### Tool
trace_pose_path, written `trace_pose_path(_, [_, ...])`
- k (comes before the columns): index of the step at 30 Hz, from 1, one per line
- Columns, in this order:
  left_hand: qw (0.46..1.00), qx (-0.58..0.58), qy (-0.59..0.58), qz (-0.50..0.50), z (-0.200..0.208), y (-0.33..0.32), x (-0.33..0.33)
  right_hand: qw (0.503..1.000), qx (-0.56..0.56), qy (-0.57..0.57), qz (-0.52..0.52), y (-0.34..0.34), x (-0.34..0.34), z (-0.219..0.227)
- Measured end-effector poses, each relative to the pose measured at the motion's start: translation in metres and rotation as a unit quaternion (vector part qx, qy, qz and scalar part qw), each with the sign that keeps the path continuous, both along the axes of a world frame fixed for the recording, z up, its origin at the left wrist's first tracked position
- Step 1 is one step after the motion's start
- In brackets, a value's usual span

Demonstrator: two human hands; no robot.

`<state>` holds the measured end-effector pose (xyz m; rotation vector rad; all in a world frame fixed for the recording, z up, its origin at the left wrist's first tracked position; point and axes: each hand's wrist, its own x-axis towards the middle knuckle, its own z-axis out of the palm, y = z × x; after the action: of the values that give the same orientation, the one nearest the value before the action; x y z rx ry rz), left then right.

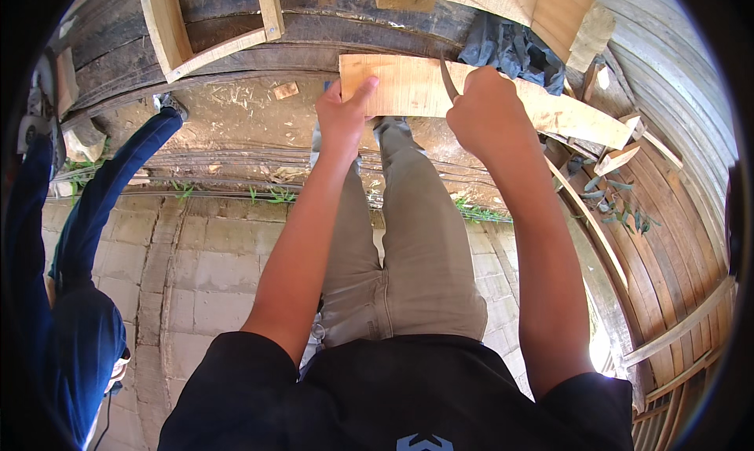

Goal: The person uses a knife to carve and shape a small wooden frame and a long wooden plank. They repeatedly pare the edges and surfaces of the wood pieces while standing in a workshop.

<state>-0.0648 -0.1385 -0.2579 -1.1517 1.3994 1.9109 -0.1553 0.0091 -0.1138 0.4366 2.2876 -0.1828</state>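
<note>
Board (412, 86) is out front over the shins, running left to right, far end angled down toward the offcut (616, 160). Left hand (343, 109) grips its left end, thumb on the upper face, finger wrap mostly hidden. Right hand (488, 109) is a fist around the blade (448, 79); handle hidden, can't tell if the edge touches wood.

Handling, my read: stiff, dry, not fragile, moderate weight, low slip, splinters likely on edges. Long, so a one-end hold will let it twist or droop; can't see what props the right end. Best grip: across the left end, fingers clear of the blade.
</note>
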Motion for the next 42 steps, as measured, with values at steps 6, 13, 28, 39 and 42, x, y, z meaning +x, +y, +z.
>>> trace_pose_path(6, [1.0,0.002,-0.001,-0.002,0.004,0.001,-0.003,1.0,-0.008,-0.011,-0.011,0.008,0.005,-0.006])
trace_pose_path(13, [1.0,0.001,0.005,0.009,-0.004,0.001,0.0,0.999,-0.005,-0.006,-0.032,0.0,0.015,-0.007])
trace_pose_path(28, [1.0,0.015,0.013,-0.008,-0.01,-0.004,0.003,0.998,-0.016,0.066,-0.003,0.006,0.015,-0.01])
trace_pose_path(39, [0.999,-0.002,0.044,-0.027,-0.011,-0.001,0.001,0.976,-0.06,0.095,-0.187,0.004,0.097,-0.02])
trace_pose_path(42, [0.997,-0.03,0.053,-0.04,-0.01,-0.001,-0.001,0.93,-0.163,0.15,-0.293,0.022,0.108,-0.011])
